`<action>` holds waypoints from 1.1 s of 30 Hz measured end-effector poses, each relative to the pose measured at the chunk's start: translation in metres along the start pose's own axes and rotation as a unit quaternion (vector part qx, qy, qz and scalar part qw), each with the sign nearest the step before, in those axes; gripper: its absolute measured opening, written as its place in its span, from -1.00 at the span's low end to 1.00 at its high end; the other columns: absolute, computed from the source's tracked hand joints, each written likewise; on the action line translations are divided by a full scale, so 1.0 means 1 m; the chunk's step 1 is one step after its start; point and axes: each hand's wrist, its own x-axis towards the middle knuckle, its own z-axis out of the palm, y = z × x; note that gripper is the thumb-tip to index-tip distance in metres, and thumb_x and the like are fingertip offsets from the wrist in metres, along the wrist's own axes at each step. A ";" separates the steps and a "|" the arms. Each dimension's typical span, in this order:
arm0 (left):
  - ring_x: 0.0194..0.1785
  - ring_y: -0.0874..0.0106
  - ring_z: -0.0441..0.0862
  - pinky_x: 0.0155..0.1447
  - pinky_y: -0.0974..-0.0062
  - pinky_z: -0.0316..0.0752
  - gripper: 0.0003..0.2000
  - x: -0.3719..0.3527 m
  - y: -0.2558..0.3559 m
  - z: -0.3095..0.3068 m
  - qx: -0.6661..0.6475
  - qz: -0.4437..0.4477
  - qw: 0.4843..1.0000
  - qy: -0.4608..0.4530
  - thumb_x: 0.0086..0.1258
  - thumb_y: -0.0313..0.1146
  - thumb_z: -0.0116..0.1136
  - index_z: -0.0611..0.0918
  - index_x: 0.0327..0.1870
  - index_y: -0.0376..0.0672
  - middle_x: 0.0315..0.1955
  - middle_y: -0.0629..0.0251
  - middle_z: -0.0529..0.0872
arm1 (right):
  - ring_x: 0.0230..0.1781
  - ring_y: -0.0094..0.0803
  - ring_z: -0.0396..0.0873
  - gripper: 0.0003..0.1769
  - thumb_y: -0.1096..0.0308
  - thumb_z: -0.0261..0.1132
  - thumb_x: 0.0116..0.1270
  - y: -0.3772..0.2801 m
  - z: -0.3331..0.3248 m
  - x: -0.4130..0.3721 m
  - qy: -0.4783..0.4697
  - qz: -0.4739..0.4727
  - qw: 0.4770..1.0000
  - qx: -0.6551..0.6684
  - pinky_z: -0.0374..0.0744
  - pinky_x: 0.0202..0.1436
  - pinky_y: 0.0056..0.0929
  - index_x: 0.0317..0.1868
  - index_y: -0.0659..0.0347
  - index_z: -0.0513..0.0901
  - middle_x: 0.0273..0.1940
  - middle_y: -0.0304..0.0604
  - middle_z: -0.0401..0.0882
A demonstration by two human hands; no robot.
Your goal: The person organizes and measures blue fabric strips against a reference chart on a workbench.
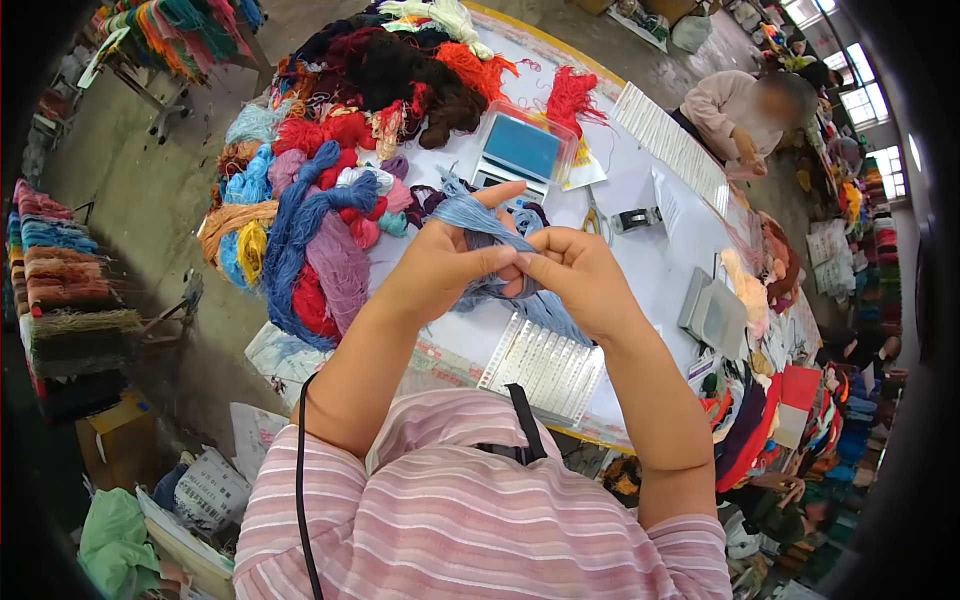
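A skein of blue-grey yarn [487, 222] is stretched between my two hands above the white table [400, 335]. My left hand [445, 260] has the yarn looped over it, with the index finger pointing out and the thumb pressed toward the strands. My right hand [580, 275] pinches the strands close to the left thumb. Loose ends of the yarn hang below both hands. Just beyond them stands a scale [520, 147] with a blue top, partly hidden by the hands.
Piled yarn skeins [320, 225] in many colours cover the table's left side. Scissors [594, 212], a tape dispenser [637, 219] and a second scale [713, 312] lie to the right. A printed sheet [545, 365] is at the near edge. Another person [735, 115] sits across the table.
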 end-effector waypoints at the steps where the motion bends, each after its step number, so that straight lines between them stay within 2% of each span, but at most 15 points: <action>1: -0.18 0.51 0.54 -0.11 0.56 0.47 -0.40 0.002 0.000 -0.001 0.000 0.002 1.000 -0.001 0.18 -0.57 0.22 0.31 0.29 -0.28 -0.23 0.37 0.50 | -0.42 -0.65 0.52 -0.86 0.44 0.26 0.24 0.002 -0.001 0.001 0.017 -0.007 1.000 -0.002 0.42 -0.36 -0.68 -0.24 0.35 0.59 -0.39 -0.23 0.63; 7: -0.15 0.54 0.50 -0.05 0.62 0.40 -0.38 0.004 0.003 0.003 0.087 0.039 0.995 0.023 0.16 -0.62 0.20 0.31 0.31 -0.26 -0.27 0.38 0.48 | -0.46 -0.72 0.45 -0.86 0.42 0.24 0.25 0.009 0.001 0.001 0.082 -0.055 0.994 -0.056 0.34 -0.40 -0.73 -0.28 0.34 0.63 -0.47 -0.32 0.61; 9: -0.15 0.51 0.49 0.01 0.58 0.36 -0.40 0.004 0.009 0.008 0.113 0.038 0.992 0.043 0.13 -0.64 0.09 0.32 0.29 -0.31 -0.29 0.37 0.49 | -0.47 -0.73 0.44 -0.85 0.41 0.23 0.25 0.011 -0.001 0.001 0.101 -0.058 0.989 -0.086 0.34 -0.40 -0.72 -0.28 0.34 0.63 -0.47 -0.33 0.60; 12: -0.20 0.47 0.49 0.03 0.51 0.37 -0.38 0.010 0.005 -0.008 0.106 0.049 0.993 -0.024 0.05 -0.58 -0.05 0.31 0.28 -0.36 -0.38 0.37 0.45 | -0.47 -0.70 0.44 -0.84 0.40 0.22 0.26 0.008 -0.005 0.005 0.135 -0.092 0.985 -0.057 0.38 -0.37 -0.68 -0.29 0.35 0.60 -0.48 -0.29 0.58; 13: -0.20 0.47 0.49 0.03 0.51 0.37 -0.38 0.011 0.005 -0.008 0.106 0.049 0.993 -0.027 0.05 -0.58 -0.05 0.31 0.28 -0.36 -0.38 0.37 0.45 | -0.46 -0.66 0.45 -0.85 0.41 0.20 0.26 0.004 -0.005 0.005 0.103 -0.083 0.991 0.010 0.40 -0.35 -0.65 -0.29 0.35 0.58 -0.48 -0.26 0.57; 14: -0.22 0.46 0.49 0.02 0.48 0.38 -0.37 0.011 0.005 -0.007 0.024 0.044 0.998 -0.040 0.02 -0.57 -0.10 0.30 0.28 -0.38 -0.35 0.33 0.48 | -0.45 -0.63 0.46 -0.86 0.42 0.18 0.27 0.001 -0.006 0.005 0.070 -0.073 0.992 0.077 0.42 -0.32 -0.63 -0.29 0.36 0.55 -0.48 -0.23 0.56; 15: -0.23 0.45 0.49 0.01 0.46 0.40 -0.35 0.012 0.005 -0.007 -0.058 0.039 0.996 -0.052 -0.02 -0.56 -0.15 0.29 0.27 -0.40 -0.32 0.29 0.50 | -0.45 -0.63 0.46 -0.86 0.42 0.18 0.27 -0.002 -0.006 0.004 0.071 -0.073 0.992 0.077 0.42 -0.32 -0.63 -0.29 0.36 0.55 -0.48 -0.23 0.56; 17: -0.25 0.44 0.50 -0.07 0.47 0.45 -0.33 0.014 0.007 -0.005 -0.078 0.036 0.994 -0.066 0.00 -0.55 -0.11 0.24 0.31 -0.34 -0.35 0.27 0.50 | -0.42 -0.56 0.49 -0.87 0.42 0.15 0.30 -0.007 -0.006 0.003 0.031 -0.050 0.997 0.043 0.45 -0.27 -0.59 -0.29 0.35 0.52 -0.48 -0.19 0.55; 19: -0.26 0.46 0.50 -0.15 0.50 0.47 -0.37 0.016 0.002 -0.005 -0.184 -0.002 0.980 -0.077 0.11 -0.51 -0.03 0.24 0.32 -0.28 -0.34 0.28 0.51 | -0.43 -0.55 0.49 -0.86 0.42 0.14 0.32 -0.011 -0.008 0.003 0.023 -0.050 0.996 0.064 0.45 -0.27 -0.59 -0.29 0.35 0.52 -0.48 -0.21 0.55; 22: -0.26 0.49 0.50 -0.22 0.53 0.48 -0.41 0.018 -0.001 0.004 -0.112 -0.037 0.993 -0.032 0.21 -0.42 0.08 0.25 0.32 -0.23 -0.32 0.31 0.53 | -0.44 -0.55 0.49 -0.85 0.40 0.14 0.34 -0.019 -0.006 0.003 0.021 -0.046 0.996 0.076 0.46 -0.28 -0.59 -0.29 0.35 0.52 -0.49 -0.22 0.54; 23: -0.25 0.53 0.50 -0.16 0.52 0.47 -0.43 0.020 -0.007 0.004 -0.084 -0.019 0.996 -0.028 0.27 -0.39 0.13 0.26 0.32 -0.23 -0.31 0.34 0.53 | -0.44 -0.56 0.49 -0.84 0.39 0.13 0.35 -0.021 -0.005 0.002 0.027 -0.041 0.997 0.067 0.46 -0.28 -0.58 -0.28 0.35 0.52 -0.49 -0.23 0.53; 26: -0.23 0.54 0.50 -0.11 0.54 0.45 -0.46 0.021 -0.010 0.016 -0.004 0.019 1.000 0.013 0.28 -0.45 0.10 0.28 0.31 -0.23 -0.31 0.37 0.53 | -0.48 -0.57 0.48 -0.84 0.39 0.13 0.36 -0.014 -0.010 0.005 0.029 -0.048 0.997 0.057 0.47 -0.30 -0.57 -0.28 0.35 0.52 -0.50 -0.23 0.52; 30: -0.19 0.52 0.47 -0.01 0.49 0.37 -0.41 0.021 -0.008 0.011 0.011 0.009 1.000 -0.022 0.24 -0.38 0.15 0.25 0.30 -0.29 -0.36 0.37 0.49 | -0.50 -0.58 0.47 -0.83 0.38 0.13 0.36 -0.017 -0.012 0.002 0.042 -0.081 0.994 0.052 0.47 -0.30 -0.55 -0.27 0.35 0.51 -0.51 -0.24 0.52; 32: -0.31 0.54 0.48 -0.16 0.52 0.46 -0.51 0.022 -0.011 0.006 -0.091 0.003 0.994 -0.061 0.32 -0.45 0.05 0.30 0.29 -0.25 -0.39 0.40 0.47 | -0.56 -0.61 0.40 -0.83 0.35 0.15 0.36 -0.024 -0.016 0.000 0.067 -0.051 0.995 0.055 0.46 -0.33 -0.56 -0.26 0.32 0.51 -0.58 -0.30 0.44; 33: -0.31 0.54 0.48 -0.16 0.52 0.46 -0.51 0.022 -0.012 0.003 -0.090 0.004 0.994 -0.062 0.32 -0.45 0.05 0.30 0.29 -0.25 -0.39 0.40 0.47 | -0.56 -0.61 0.40 -0.83 0.35 0.15 0.36 -0.024 -0.019 0.001 0.067 -0.052 0.995 0.055 0.46 -0.33 -0.56 -0.26 0.32 0.51 -0.58 -0.30 0.44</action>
